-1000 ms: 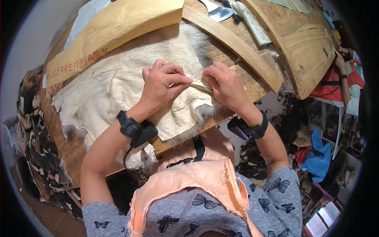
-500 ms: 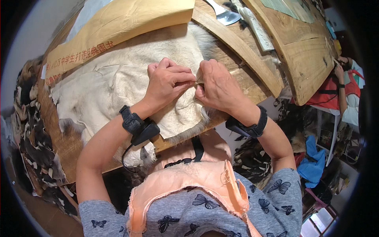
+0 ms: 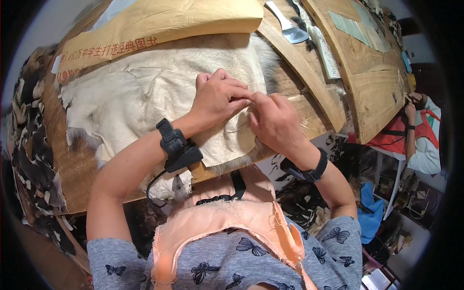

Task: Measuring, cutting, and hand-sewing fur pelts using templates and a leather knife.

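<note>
The pale hide (image 3: pixel 125 96) is lying fur side down on the wooden table (image 3: pixel 79 179), its far edge running beneath a yellow paper sheet (image 3: pixel 193 20). The left hand (image 3: pixel 218 99) is pinching the hide near its right side, fingertips pressed together. The right hand (image 3: pixel 279 121) is meeting it with curled fingers, though its knuckles are hiding whatever they may be gripping. Good work here is probably calling for a small, firm pinch and even tension, so the skin is not puckering.

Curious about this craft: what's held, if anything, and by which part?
The left hand seems to pinch the pale hide near its right edge; whether the right hand grips it is hidden.
</note>
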Demonstrator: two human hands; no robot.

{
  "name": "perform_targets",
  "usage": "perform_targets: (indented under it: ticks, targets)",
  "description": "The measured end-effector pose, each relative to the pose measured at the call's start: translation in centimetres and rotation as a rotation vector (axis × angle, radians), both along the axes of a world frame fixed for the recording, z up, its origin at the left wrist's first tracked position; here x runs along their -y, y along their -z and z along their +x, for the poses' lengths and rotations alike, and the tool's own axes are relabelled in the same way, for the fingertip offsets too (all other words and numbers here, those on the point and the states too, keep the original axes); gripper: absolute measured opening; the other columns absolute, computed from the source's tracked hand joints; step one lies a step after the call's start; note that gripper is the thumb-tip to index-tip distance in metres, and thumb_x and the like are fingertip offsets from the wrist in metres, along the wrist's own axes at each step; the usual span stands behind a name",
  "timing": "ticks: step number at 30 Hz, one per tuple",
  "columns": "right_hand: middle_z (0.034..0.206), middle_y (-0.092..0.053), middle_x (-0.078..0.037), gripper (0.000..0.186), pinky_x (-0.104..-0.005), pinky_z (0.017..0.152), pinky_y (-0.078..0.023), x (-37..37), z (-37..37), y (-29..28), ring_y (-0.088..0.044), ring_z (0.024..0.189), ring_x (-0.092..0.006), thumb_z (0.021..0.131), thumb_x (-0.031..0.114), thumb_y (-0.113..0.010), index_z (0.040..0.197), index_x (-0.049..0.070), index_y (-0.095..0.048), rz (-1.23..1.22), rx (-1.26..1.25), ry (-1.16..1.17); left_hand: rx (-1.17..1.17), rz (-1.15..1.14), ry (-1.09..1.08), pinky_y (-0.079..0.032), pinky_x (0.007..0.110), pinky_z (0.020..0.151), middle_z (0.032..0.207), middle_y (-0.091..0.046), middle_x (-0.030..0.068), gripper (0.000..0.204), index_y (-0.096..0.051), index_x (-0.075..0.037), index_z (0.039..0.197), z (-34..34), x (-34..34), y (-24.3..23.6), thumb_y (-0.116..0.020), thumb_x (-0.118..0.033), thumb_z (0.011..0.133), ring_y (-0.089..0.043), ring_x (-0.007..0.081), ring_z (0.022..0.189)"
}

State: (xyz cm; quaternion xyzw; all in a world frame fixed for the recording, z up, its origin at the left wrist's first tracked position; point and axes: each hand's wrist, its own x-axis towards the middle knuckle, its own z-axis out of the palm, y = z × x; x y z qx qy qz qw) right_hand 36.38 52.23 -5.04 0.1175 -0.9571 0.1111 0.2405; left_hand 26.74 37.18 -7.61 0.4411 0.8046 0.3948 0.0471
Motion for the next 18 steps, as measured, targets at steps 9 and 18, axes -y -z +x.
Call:
perform_targets:
  ticks: [9,18]
  targets:
    - [0.079,-0.050,-0.004,0.015,-0.0296,0.063,-0.043,0.4,0.1,-1.4,-0.051,0.075,-0.0180,0.069,0.013,-0.054,0.082,0.006,-0.057,0.065,0.029,-0.249,-0.060,-0.077,-0.011,-0.026,0.034,0.080,0.091,-0.066,-0.0089,0.010,-0.071,-0.022,0.082,0.1,0.0,0.5,-0.067,-0.025,0.073,-0.047,0.0134,0.088]
    - [0.081,-0.048,0.000,0.007,-0.0154,0.047,-0.039,-11.3,6.6,-6.4,-0.044,0.063,-0.0051,0.094,0.018,-0.045,0.098,0.012,-0.045,-1.575,0.076,-0.097,-0.162,-0.183,0.075,-0.025,0.037,0.082,0.126,-0.052,-0.0092,0.025,-0.068,-0.034,0.097,0.3,0.2,-0.1,-0.068,-0.027,0.073,-0.042,0.0186,0.104]
